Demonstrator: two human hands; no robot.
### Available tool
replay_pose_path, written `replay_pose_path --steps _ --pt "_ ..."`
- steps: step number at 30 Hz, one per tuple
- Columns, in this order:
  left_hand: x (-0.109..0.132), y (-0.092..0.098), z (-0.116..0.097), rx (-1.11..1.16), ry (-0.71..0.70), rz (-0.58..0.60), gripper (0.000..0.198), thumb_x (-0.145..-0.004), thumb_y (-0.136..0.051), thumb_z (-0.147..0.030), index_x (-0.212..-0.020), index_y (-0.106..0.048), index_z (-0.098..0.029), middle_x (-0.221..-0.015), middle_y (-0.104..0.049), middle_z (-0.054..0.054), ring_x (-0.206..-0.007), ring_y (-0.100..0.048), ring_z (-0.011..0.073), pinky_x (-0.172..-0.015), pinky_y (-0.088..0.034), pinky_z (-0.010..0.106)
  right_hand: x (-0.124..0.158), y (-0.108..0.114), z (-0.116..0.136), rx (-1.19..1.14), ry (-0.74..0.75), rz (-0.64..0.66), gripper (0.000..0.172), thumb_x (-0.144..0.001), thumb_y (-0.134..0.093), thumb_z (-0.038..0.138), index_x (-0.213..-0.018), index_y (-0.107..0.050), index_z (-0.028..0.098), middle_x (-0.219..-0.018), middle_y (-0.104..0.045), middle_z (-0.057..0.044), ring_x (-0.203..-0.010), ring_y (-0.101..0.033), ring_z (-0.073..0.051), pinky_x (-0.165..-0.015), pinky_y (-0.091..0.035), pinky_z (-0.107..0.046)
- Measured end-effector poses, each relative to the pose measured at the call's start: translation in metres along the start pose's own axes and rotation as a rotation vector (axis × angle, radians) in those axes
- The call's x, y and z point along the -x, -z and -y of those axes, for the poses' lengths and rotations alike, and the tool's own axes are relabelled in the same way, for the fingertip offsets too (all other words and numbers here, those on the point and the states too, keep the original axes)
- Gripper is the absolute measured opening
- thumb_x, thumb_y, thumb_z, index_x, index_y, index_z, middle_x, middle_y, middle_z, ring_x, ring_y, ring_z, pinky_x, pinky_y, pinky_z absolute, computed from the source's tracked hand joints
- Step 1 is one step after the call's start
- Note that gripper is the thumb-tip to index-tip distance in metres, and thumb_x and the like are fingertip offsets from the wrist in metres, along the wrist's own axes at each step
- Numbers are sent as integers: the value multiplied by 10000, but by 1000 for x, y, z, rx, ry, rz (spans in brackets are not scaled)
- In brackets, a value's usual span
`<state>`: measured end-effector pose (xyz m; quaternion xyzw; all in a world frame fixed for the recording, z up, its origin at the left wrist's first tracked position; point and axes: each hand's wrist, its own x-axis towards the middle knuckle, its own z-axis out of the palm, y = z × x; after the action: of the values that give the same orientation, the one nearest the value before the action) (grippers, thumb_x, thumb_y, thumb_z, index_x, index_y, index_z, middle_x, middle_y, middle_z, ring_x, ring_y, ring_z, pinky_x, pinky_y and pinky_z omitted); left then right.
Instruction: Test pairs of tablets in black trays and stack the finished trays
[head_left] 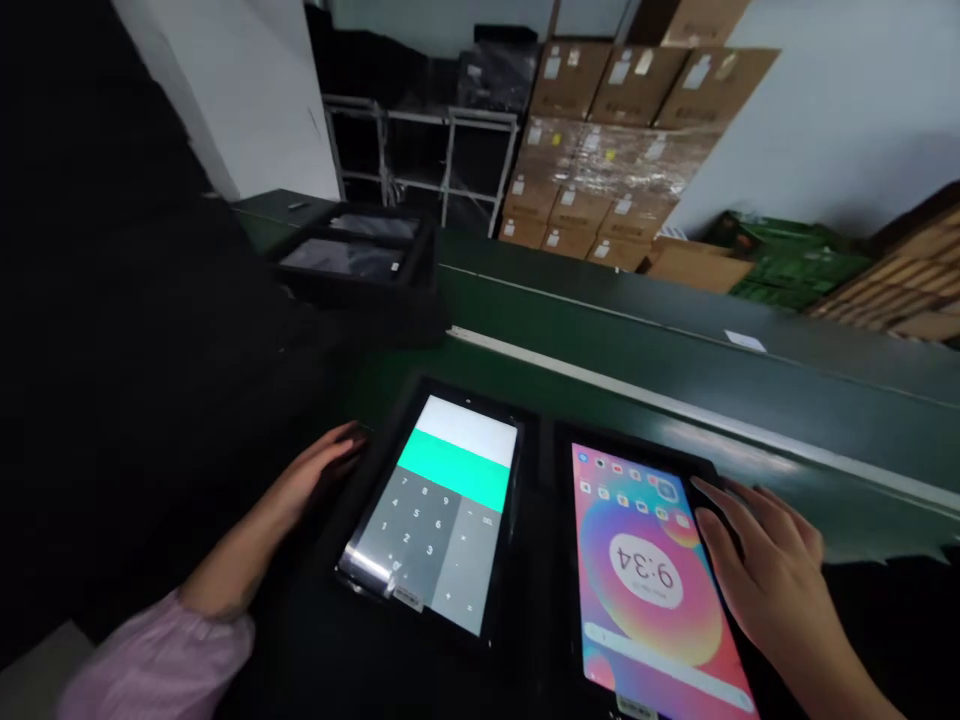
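Two lit tablets lie side by side in a black tray point(546, 470) with a divider between them. The left tablet point(431, 510) shows a calculator with a white and green band. On the right tablet point(652, 570) a colourful home screen with app icons and a clock is lit. My left hand point(319, 465) is closed at the tray's left side, its fingertips partly hidden in shadow. At the right side, my right hand point(769, 560) has its fingers bent over the tray's edge, thumb and index close to the upper right of the right tablet.
Another black tray point(420, 260) with dark-screened tablets stands at the back left. A pale rail point(600, 375) runs along the green work surface point(517, 300). Behind it are stacked cardboard boxes point(570, 200), a metal frame point(450, 160) and green crates point(795, 255).
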<state>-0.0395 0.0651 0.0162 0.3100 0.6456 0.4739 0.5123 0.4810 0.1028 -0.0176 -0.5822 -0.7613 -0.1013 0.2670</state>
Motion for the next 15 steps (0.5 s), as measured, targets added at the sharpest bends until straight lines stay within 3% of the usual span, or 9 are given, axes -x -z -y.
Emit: replay_pose_path --steps 2,5,6,8,10,13,15 --pt "-38 4 9 40 -91 -112 526 -950 -555 -330 -1462 -512 -218 -1542 -514 115 -1410 -504 253 -1206 -399 427 -12 0 2 -48 1 27 690 -984 -288 680 -1254 -652 159 -1240 -660 -228 -1265 -562 -476 -1011 -451 -688" --pt "-93 -6 11 36 -167 -244 529 -958 -602 -390 -1437 -510 -185 -1540 -484 158 -1421 -468 310 -1192 -369 587 -60 2 41 -214 -126 112 662 -935 -357 719 -1268 -642 222 -1244 -673 -181 -1168 -628 -445 -920 -520 -652" --pt "-109 -14 9 25 -184 -267 519 -950 -618 -404 -1416 -530 -191 -1515 -503 154 -1395 -489 316 -1174 -384 600 -83 2 65 -303 -185 160 638 -909 -418 719 -1273 -642 245 -1244 -673 -164 -1123 -651 -421 -898 -542 -620" --pt "-134 -31 3 -6 -221 -313 499 -942 -637 -393 -1392 -547 -196 -1505 -502 146 -1365 -506 317 -1143 -422 595 -138 -3 128 -587 -248 289 520 -858 -586 624 -1222 -664 262 -1234 -676 -124 -1126 -650 -368 -994 -525 -559" --pt "-154 -46 -3 -47 -248 -381 512 -934 -648 -387 -1398 -539 -201 -1524 -471 144 -1376 -484 329 -1137 -422 601 -196 -18 200 -949 -458 551 377 -844 -710 425 -1175 -662 252 -1256 -673 -102 -1204 -616 -313 -1075 -497 -486" --pt "-177 -48 -13 -112 -286 -496 530 -931 -646 -409 -1405 -530 -202 -1529 -456 144 -1383 -465 340 -1141 -404 616 -271 -63 297 -1085 -563 750 326 -938 -643 424 -1126 -651 158 -1032 -721 -135 -874 -721 -260 -796 -625 -453" --pt "-190 -38 -18 -155 -319 -548 493 -935 -640 -417 -1372 -556 -205 -1481 -501 140 -1329 -514 319 -1111 -445 587 -305 -97 344 -1153 -621 815 394 -988 -589 463 -1189 -618 125 -967 -716 -109 -772 -719 -210 -702 -633 -400"
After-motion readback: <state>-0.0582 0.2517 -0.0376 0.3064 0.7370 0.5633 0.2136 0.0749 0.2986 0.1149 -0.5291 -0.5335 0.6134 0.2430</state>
